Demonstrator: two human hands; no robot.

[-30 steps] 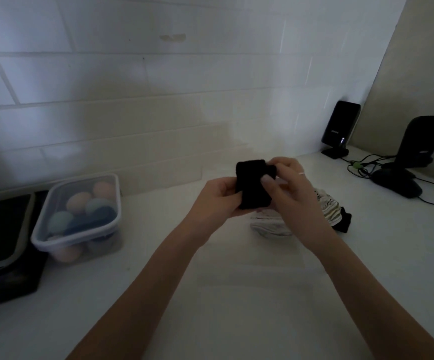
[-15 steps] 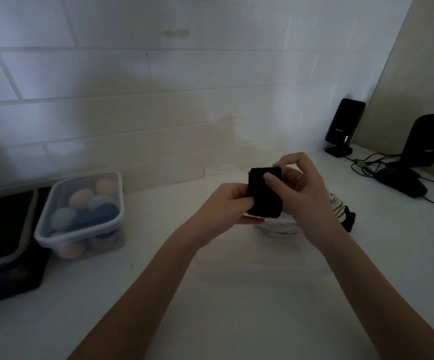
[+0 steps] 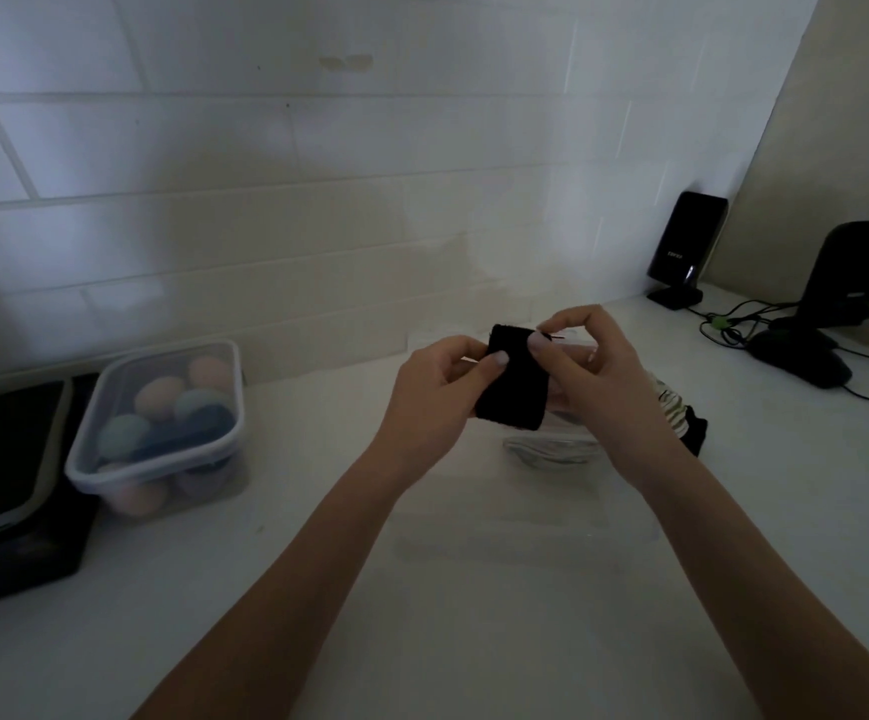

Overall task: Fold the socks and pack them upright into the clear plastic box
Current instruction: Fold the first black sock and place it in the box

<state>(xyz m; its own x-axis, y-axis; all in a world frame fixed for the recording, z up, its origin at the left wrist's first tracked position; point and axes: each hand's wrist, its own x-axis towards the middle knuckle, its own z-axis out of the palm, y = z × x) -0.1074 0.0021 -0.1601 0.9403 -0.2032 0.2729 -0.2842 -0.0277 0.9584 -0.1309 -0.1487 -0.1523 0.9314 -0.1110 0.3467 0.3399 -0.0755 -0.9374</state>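
A folded black sock (image 3: 513, 387) hangs in the air above the white counter, pinched from both sides. My left hand (image 3: 432, 397) grips its left edge with thumb on the front. My right hand (image 3: 593, 387) pinches its top right corner. Behind and below my right hand lies a small heap of socks (image 3: 676, 413), striped and dark, partly hidden. A clear plastic box (image 3: 154, 475) stands at the left by the wall, holding several rolled socks in peach, pale blue and dark blue.
A dark flat device on a black box (image 3: 11, 491) sits at the far left edge. Two black speakers (image 3: 687, 246) (image 3: 853, 283), a black mouse (image 3: 801, 358) and cables occupy the back right corner. Tiled wall runs behind.
Both hands and the black sock have shifted slightly lower and to the right in view. My left thumb has slid onto the sock's front; the right fingers have moved to its top corner.
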